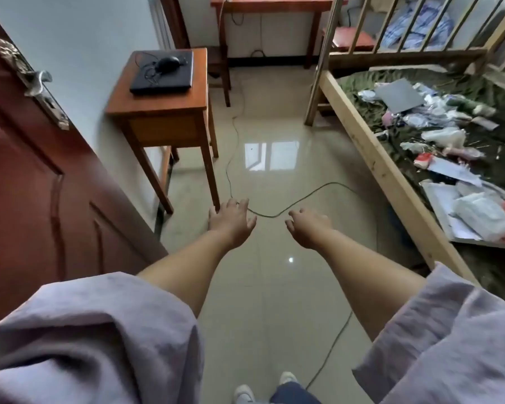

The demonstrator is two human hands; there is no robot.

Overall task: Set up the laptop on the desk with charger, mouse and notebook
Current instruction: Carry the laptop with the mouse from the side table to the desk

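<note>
A closed black laptop (pixel 161 72) lies on a small wooden side table (pixel 158 107) at the left wall. On the lid rests a black mouse (pixel 167 63) with its coiled cord. A larger red-brown desk (pixel 274 2) stands at the far wall. My left hand (pixel 231 221) and my right hand (pixel 308 227) are stretched forward over the floor, fingers spread, holding nothing, well short of the side table. I cannot make out a charger or a notebook for certain.
A red-brown door (pixel 27 176) stands open on the left. A wooden bed frame (pixel 382 170) on the right carries scattered papers and bags (pixel 449 147). A thin cable (pixel 274 212) snakes across the glossy tiled floor. A red stool (pixel 352 39) stands by the desk.
</note>
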